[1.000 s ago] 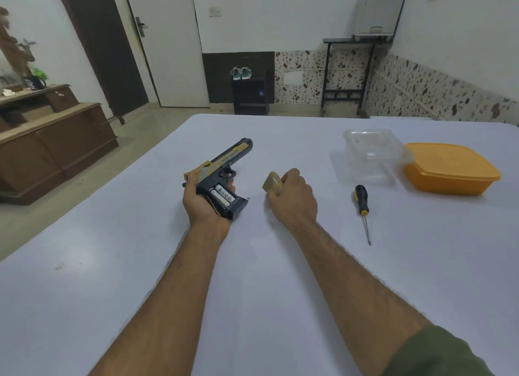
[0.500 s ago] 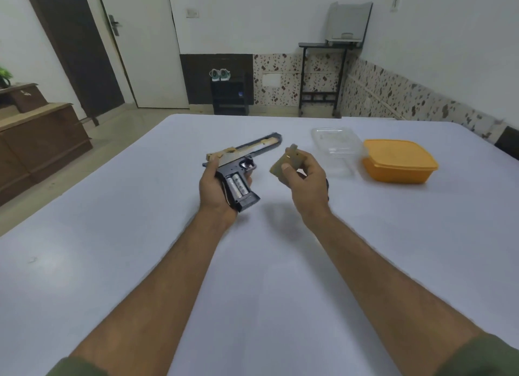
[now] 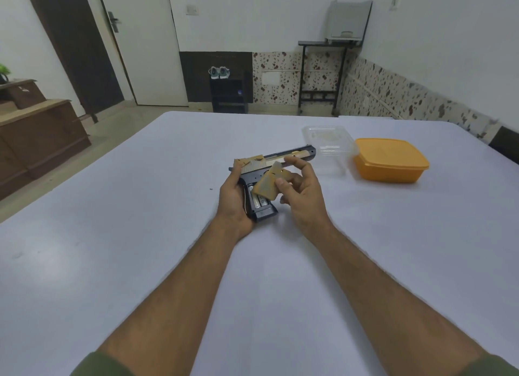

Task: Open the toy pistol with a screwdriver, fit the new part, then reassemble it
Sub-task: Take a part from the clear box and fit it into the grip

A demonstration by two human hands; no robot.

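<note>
Head cam: white table point(image 3: 140, 235), orange box point(image 3: 390, 162) and clear tub point(image 3: 328, 140) far right. Left hand point(image 3: 234, 199) wrapped round toy pistol point(image 3: 280, 158) grip, held above table centre, batteries showing. Right hand point(image 3: 302, 190), thumb & fingertips pinching tan grip panel point(image 3: 271, 183) over grip.

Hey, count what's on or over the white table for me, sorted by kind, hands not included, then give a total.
Toy pistol: 1
Tan grip panel: 1
Clear plastic container: 1
Orange lidded container: 1
Total: 4
</note>
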